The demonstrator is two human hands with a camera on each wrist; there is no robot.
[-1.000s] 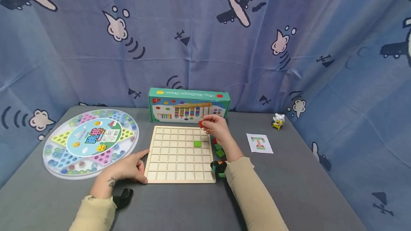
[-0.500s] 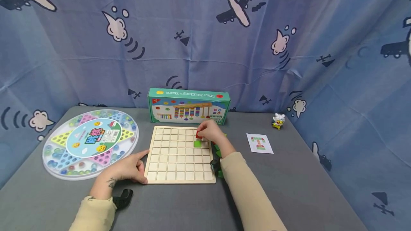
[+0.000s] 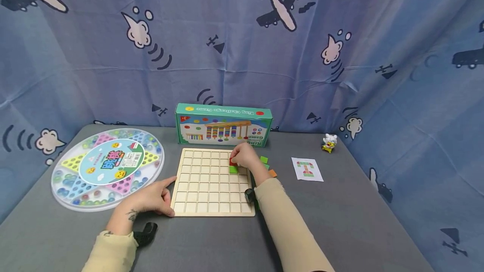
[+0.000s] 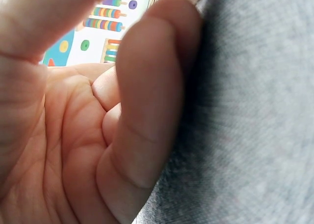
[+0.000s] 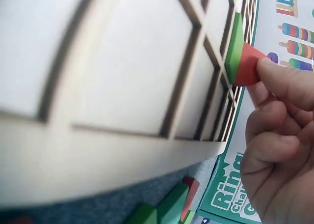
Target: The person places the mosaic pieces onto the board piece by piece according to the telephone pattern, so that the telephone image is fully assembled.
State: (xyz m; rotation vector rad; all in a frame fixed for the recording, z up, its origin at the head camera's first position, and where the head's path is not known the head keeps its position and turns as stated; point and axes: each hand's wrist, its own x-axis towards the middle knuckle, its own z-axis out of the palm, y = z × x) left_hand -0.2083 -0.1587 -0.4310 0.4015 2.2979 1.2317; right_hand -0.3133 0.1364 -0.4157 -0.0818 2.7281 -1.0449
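Note:
A wooden grid board lies flat on the table. My right hand pinches a red block between thumb and finger over the board's upper right cells. The red block is right against a green block, which sits in a cell of the grid; whether the red one is fully seated I cannot tell. At the board's left edge rests my left hand, index finger stretched along the edge and thumb at the near corner. Its other fingers are curled into the palm and hold nothing.
Several loose blocks lie right of the board, partly under the right arm. A patterned card and a small figurine are farther right. Behind stands a green game box; a round marble-game board lies left.
My right hand has carried the red block left and down from the board's far edge to the cell just behind the green block. My left hand has kept its place.

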